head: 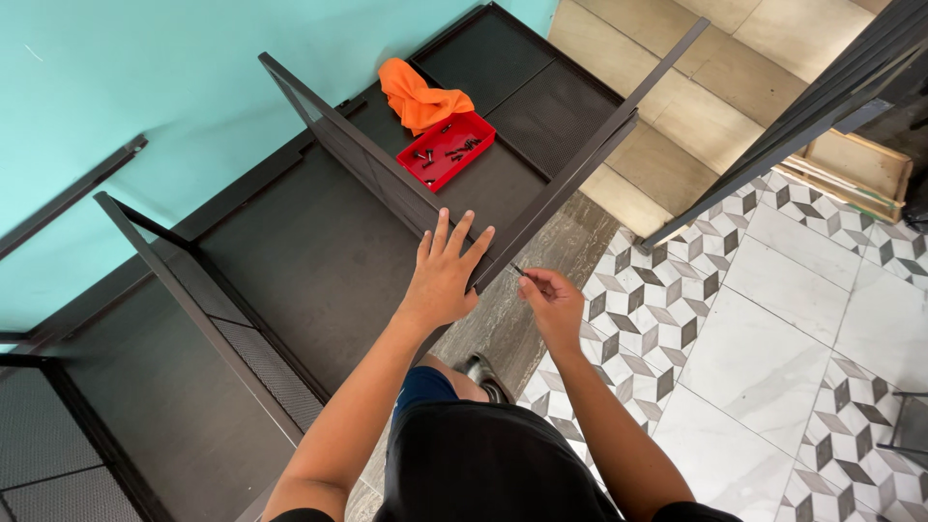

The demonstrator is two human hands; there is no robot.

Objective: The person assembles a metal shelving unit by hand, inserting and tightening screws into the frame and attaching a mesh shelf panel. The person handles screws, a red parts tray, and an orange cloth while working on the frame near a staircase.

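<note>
A dark metal shelving frame (319,251) lies on its side along a turquoise wall. My left hand (447,271) rests flat, fingers spread, on the upper corner of a mesh shelf panel (372,169) where it meets the frame's long bar (580,164). Just to the right, my right hand (551,298) pinches a small dark screw (518,270) between thumb and fingers, its tip pointing at that corner. A red tray (447,150) with several dark screws sits on the frame's panel farther away, beside an orange cloth (420,97).
Patterned grey and white floor tiles (773,319) spread to the right. Beige steps (696,87) rise at the top. Another dark frame part (822,106) leans across the upper right, above a wooden frame (860,169). My shoe (483,372) shows below my hands.
</note>
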